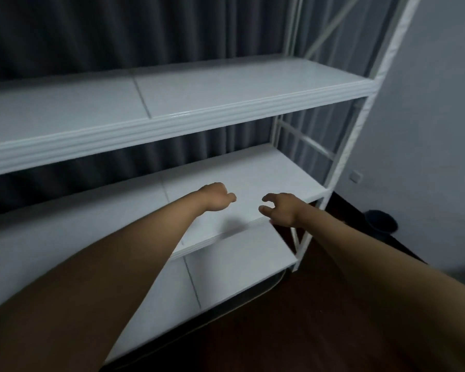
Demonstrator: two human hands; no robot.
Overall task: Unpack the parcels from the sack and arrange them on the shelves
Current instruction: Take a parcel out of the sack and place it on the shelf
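head | left hand (215, 196) fisted | right hand (279, 208) loosely curled | above middle shelf (293, 181)

Both arms reached out over the middle shelf (279, 181) of a white rack. Left hand (215, 196) was curled into a loose fist, right hand (281, 208) had fingers clawed, neither holding anything. Dark curtain (118, 33) behind.

Dim lighting. Dark pleated curtain (118, 30) hangs behind the white metal shelving unit (371, 84). Grey wall (438, 103) to the right carries a white socket (356, 176). Dark wooden floor (293, 331); dark round bin (381, 221) stands by the wall.
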